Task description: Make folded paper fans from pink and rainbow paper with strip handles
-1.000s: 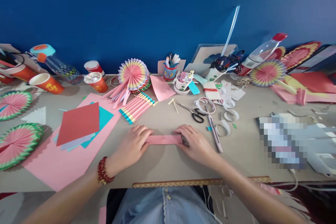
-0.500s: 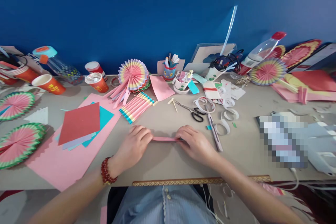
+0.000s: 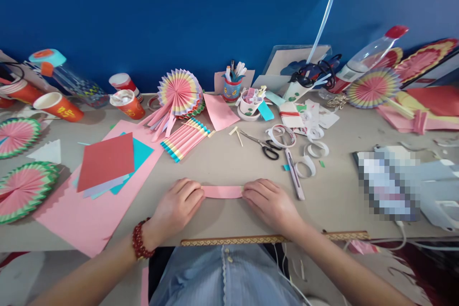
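Note:
Between my hands, just above the near part of the table, stretches a narrow pink paper strip. My left hand is closed on its left end. At the other end, the fingers of my right hand are closed on it too. Both ends of the strip are hidden under the fingers. Beyond my left hand lies a pleated pink paper piece with yellow and teal bands. Past my right hand is a lilac utility knife, with black-handled scissors and a tape roll further back.
At left, red card and blue sheets lie on large pink paper, beside green-edged paper fans. Paper cups, a pen holder and a bottle line the blue wall. A blurred phone is at right.
The strip has turned to show a broader pink face. Both hands have shifted slightly, the left one a little left and down. The camera view has tilted slightly.

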`<act>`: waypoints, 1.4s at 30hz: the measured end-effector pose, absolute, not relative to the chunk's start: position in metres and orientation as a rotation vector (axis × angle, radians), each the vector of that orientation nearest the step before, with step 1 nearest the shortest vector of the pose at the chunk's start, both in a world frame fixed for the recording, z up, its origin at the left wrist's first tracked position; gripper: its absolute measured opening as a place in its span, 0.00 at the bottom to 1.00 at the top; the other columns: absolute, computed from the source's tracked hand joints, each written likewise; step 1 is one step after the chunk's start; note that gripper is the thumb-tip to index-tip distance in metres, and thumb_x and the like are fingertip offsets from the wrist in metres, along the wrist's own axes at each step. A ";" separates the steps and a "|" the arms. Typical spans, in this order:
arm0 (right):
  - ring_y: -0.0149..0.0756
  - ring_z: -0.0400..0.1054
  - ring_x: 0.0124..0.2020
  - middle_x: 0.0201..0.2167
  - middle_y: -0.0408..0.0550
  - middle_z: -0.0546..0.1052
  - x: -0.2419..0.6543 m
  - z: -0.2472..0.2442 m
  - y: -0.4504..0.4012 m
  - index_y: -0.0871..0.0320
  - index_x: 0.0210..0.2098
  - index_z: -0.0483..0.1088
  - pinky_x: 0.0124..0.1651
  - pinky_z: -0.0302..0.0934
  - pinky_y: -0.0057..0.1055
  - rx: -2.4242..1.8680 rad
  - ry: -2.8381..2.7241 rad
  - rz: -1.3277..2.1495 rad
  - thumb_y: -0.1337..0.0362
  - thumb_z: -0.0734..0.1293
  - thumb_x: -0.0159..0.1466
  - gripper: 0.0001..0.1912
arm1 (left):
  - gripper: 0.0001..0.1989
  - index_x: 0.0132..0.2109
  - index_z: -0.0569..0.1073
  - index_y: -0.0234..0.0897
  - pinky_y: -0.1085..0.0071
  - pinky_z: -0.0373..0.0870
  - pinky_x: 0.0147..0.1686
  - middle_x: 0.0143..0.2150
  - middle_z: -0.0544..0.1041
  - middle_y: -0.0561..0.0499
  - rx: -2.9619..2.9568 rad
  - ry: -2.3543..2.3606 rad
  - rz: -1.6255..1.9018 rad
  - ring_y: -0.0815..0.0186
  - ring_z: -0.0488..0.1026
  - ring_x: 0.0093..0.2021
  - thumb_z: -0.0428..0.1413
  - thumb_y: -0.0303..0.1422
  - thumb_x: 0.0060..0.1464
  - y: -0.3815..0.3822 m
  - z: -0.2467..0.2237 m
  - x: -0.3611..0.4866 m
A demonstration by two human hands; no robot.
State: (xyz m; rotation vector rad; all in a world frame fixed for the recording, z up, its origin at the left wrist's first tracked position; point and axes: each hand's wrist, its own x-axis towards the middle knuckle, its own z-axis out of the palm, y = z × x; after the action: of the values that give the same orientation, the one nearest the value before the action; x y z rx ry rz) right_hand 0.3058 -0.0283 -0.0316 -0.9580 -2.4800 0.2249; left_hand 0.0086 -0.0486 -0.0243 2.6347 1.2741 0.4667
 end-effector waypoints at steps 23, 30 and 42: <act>0.44 0.68 0.45 0.41 0.50 0.75 0.296 -0.021 -0.017 0.54 0.34 0.69 0.49 0.63 0.42 -1.276 -2.302 0.570 0.69 0.64 0.68 0.06 | 0.05 0.36 0.67 0.39 0.62 0.63 0.42 0.37 0.73 0.51 2.275 1.523 0.524 0.61 0.71 0.40 0.51 0.26 0.61 -0.034 -0.020 0.012; 0.44 0.68 0.44 0.41 0.50 0.75 0.294 -0.021 -0.015 0.55 0.33 0.68 0.47 0.61 0.42 -1.308 -2.328 0.553 0.70 0.64 0.67 0.06 | 0.05 0.36 0.67 0.39 0.62 0.63 0.43 0.37 0.72 0.52 2.253 1.526 0.513 0.62 0.71 0.40 0.52 0.25 0.60 -0.033 -0.021 0.012; 0.45 0.68 0.43 0.41 0.50 0.75 0.296 -0.029 -0.015 0.54 0.34 0.66 0.46 0.60 0.42 -1.305 -2.331 0.515 0.69 0.64 0.67 0.05 | 0.03 0.41 0.65 0.40 0.62 0.64 0.44 0.43 0.71 0.48 2.213 1.624 0.587 0.59 0.71 0.44 0.53 0.28 0.61 -0.038 -0.027 0.012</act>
State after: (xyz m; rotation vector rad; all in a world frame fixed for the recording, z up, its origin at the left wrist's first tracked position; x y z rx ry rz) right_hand 0.2963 -0.0150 -0.0285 -1.3051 -2.3315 0.5150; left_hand 0.0125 -0.0385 -0.0270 2.2128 1.6244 0.5870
